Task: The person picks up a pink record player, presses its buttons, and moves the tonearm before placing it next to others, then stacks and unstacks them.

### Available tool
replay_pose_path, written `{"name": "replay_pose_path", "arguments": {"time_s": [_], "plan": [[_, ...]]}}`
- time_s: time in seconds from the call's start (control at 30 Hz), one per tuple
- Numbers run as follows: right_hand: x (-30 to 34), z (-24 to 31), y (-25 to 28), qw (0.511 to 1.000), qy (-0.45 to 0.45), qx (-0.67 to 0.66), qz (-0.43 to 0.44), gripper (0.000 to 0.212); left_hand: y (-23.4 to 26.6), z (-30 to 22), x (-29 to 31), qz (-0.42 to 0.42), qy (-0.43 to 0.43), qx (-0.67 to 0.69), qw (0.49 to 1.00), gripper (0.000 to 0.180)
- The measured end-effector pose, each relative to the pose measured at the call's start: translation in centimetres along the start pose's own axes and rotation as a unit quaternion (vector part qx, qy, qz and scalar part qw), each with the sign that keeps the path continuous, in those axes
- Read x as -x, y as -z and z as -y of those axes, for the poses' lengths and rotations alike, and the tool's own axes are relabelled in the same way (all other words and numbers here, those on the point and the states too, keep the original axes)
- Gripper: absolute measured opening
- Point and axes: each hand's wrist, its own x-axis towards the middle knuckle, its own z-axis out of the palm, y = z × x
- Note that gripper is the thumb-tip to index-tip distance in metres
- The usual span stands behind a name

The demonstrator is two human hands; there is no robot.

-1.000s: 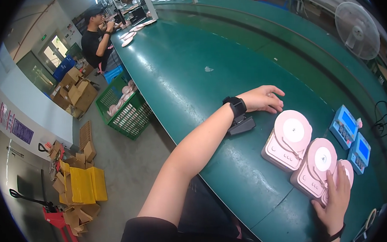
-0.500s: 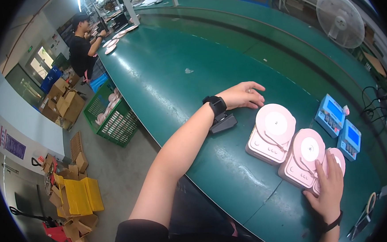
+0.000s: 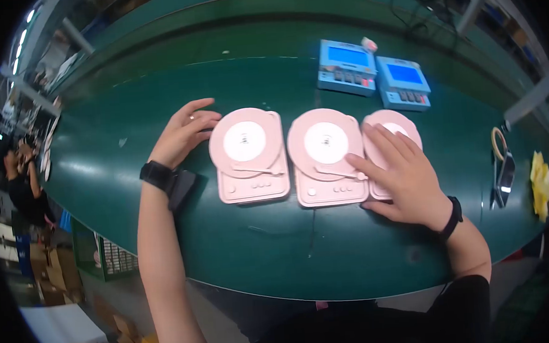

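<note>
Three pink miniature record players stand in a row on the green table, each with a round disc, a white centre label and a small tone arm: the left one [image 3: 247,142], the middle one [image 3: 316,191] and the right one [image 3: 410,124]. My left hand [image 3: 187,134] is beside the left player's disc, fingers loosely bent and apart, holding nothing; whether its fingertips touch the disc I cannot tell. My right hand [image 3: 403,176] lies over the right player with fingers spread, covering much of it. Its fingertips rest on the disc, and the index finger reaches the middle player's edge.
Two blue boxes with lit screens, a left one [image 3: 346,66] and a right one [image 3: 404,83], stand behind the players. A tape roll [image 3: 498,142] and a yellow bundle [image 3: 541,183] lie far right. A green crate [image 3: 107,257] stands beyond the table's left edge; a co-worker [image 3: 24,187] is far left.
The view has swung right and levelled, bringing the players to the middle. My left hand has come beside the left player's disc; my right hand still lies on the right player.
</note>
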Motion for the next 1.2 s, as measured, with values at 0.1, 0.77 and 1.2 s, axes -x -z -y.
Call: {"name": "replay_pose_path", "arguments": {"time_s": [0.1,0.77,1.2], "plan": [[0.3,-0.4,-0.3,1.0,0.013,-0.014,-0.005,0.074,-0.3,0.2,-0.3,-0.019,-0.003,-0.013,1.0,0.048],[1.5,1.4,-0.2,0.978,0.165,-0.097,-0.08,0.051,-1.1,-0.1,0.9,-0.056,0.011,-0.022,0.998,0.044],[0.0,1.3,0.0,0.994,0.107,-0.009,-0.033,0.049,0.5,-0.5,0.1,-0.013,-0.009,-0.042,0.999,0.045]]}}
